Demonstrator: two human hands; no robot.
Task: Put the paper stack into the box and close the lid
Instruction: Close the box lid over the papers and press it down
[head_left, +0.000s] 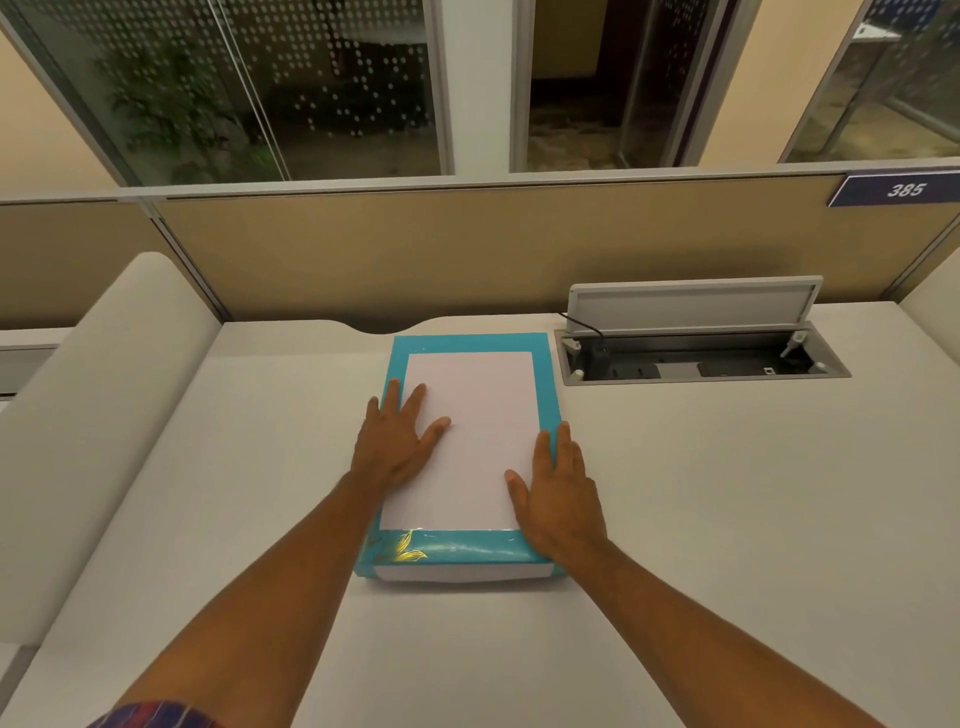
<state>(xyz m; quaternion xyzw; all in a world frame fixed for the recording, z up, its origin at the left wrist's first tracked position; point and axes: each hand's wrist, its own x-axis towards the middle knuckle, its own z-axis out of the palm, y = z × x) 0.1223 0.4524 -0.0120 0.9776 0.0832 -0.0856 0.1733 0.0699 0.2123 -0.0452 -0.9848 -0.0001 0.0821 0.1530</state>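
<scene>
A flat teal box (470, 345) with a gold leaf print on its near edge lies on the desk in front of me. A white paper stack (475, 426) rests on top of it, framed by the teal border. My left hand (397, 441) lies flat, fingers spread, over the left edge of the paper and box. My right hand (558, 493) lies flat on the right near corner, fingers apart, partly over the paper. Neither hand grips anything. A white layer shows under the teal front edge.
The grey-white desk (727, 493) spreads to both sides. An open cable hatch (696, 358) with its lid raised and a black cable sits just right of the box. A beige partition (467, 249) stands behind, and a padded divider (104, 415) at left.
</scene>
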